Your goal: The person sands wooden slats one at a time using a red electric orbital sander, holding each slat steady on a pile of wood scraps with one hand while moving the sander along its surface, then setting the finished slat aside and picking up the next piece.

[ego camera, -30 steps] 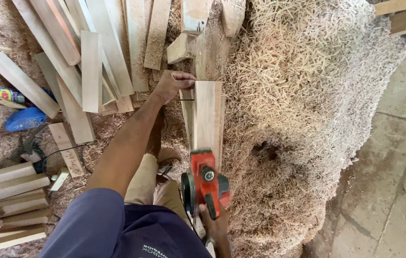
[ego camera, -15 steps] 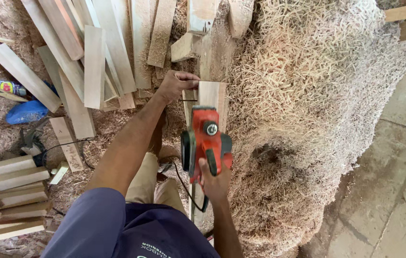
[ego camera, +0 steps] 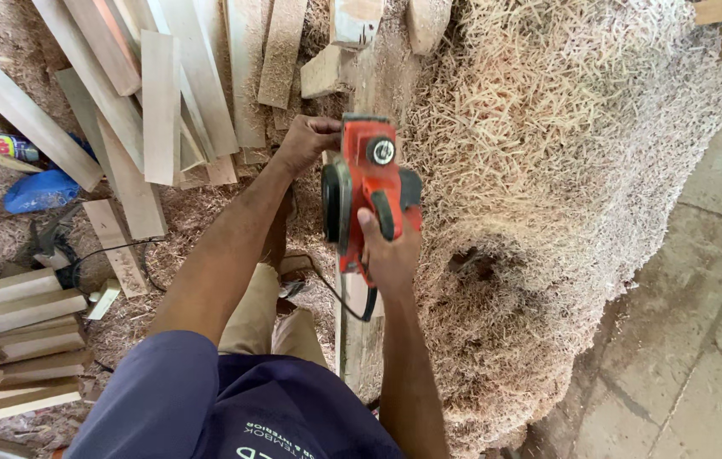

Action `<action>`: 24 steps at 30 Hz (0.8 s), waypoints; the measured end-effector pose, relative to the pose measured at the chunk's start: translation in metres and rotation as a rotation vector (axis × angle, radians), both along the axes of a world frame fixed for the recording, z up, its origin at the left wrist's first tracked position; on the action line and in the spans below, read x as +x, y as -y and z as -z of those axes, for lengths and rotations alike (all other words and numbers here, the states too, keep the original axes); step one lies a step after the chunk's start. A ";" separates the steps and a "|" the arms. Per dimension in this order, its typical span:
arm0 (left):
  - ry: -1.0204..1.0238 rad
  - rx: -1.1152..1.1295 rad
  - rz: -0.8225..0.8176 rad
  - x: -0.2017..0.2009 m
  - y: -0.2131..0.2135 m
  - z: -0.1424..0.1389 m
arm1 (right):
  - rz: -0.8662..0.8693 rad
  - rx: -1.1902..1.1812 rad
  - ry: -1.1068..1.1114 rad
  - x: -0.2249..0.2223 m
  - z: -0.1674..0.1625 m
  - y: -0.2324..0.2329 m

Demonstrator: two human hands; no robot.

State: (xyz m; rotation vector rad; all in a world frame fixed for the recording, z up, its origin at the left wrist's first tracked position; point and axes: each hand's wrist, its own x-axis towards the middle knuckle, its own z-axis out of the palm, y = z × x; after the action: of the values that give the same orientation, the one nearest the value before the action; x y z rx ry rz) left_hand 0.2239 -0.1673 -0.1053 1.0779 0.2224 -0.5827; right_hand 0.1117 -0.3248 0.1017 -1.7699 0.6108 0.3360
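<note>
A great mound of pale wood shavings [ego camera: 565, 195] fills the right half of the scene, spilling toward a bare concrete floor [ego camera: 701, 340]. To its left, loose sawn planks [ego camera: 161, 102] lie scattered over sawdust, with a neater stack of boards [ego camera: 8, 340] at the lower left edge. Between them, a person in a dark blue shirt [ego camera: 233, 408] bends over a narrow upright board [ego camera: 359, 340]. The right hand [ego camera: 391, 255] is closed around the handle of a red electric planer [ego camera: 368, 191] riding on that board's top edge, beside the shavings. The left hand [ego camera: 306, 140] is curled over the board's far end, just beside the planer's nose. A blue object [ego camera: 38, 191] lies near the planks.
</note>
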 end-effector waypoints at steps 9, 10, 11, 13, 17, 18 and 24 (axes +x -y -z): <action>0.030 -0.025 -0.030 0.003 -0.004 -0.006 | 0.046 0.178 0.197 0.096 0.014 -0.015; 0.367 0.250 0.035 0.002 -0.006 -0.008 | 0.051 0.185 0.207 0.100 0.015 -0.014; 0.707 0.522 0.101 0.001 -0.009 -0.011 | 0.065 0.174 0.184 0.098 0.013 -0.011; 0.688 0.651 0.033 0.010 -0.016 -0.020 | 0.081 0.161 0.160 0.093 0.008 -0.001; -0.027 0.490 -0.340 -0.008 -0.026 -0.057 | 0.063 -0.167 -0.117 0.016 -0.037 0.036; -0.012 0.571 -0.417 -0.013 -0.026 -0.069 | 0.181 -0.180 -0.208 -0.006 -0.047 0.040; -0.051 1.063 0.214 -0.108 0.054 -0.155 | 0.411 -0.215 -0.309 -0.162 -0.109 0.078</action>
State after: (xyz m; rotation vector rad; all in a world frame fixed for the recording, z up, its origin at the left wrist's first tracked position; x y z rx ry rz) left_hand 0.1156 -0.2214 0.0499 2.1335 0.4922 -0.6944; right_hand -0.0506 -0.4029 0.2110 -1.7540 1.2485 0.2648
